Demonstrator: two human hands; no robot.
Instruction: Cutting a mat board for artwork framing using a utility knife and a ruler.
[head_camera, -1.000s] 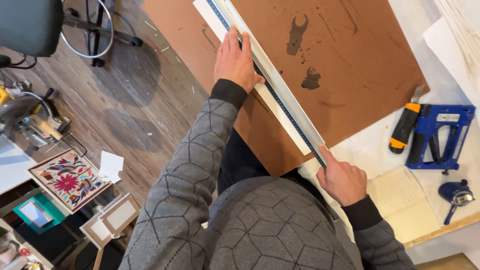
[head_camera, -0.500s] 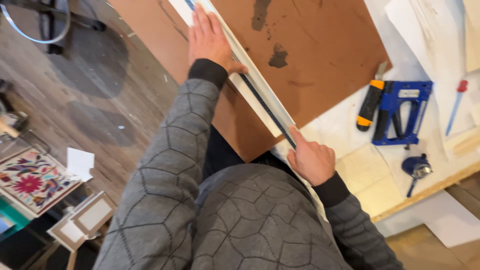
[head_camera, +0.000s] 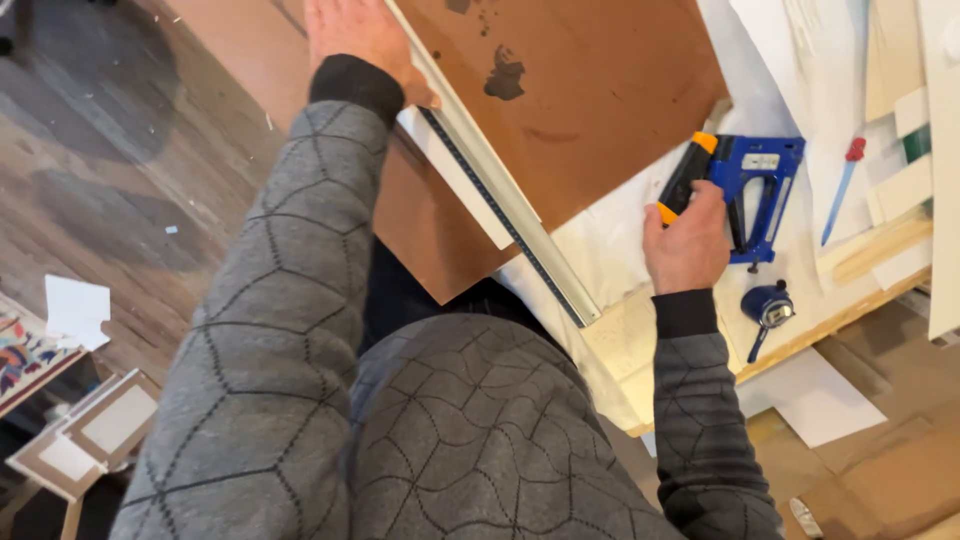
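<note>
Fingers of my right hand (head_camera: 688, 243) curl onto the black-and-orange grip of the blue staple gun (head_camera: 740, 190), touching it; I cannot tell whether they have closed round it. Staple gun lies flat on white paper covering the bench (head_camera: 640, 250). My left hand (head_camera: 365, 40) presses flat, fingers spread, on the long aluminium straightedge (head_camera: 510, 205), which lies across the brown hardboard sheet (head_camera: 590, 100). Small blue round tool (head_camera: 768, 305) just beside the gun; red-handled screwdriver (head_camera: 840, 190) near.
</note>
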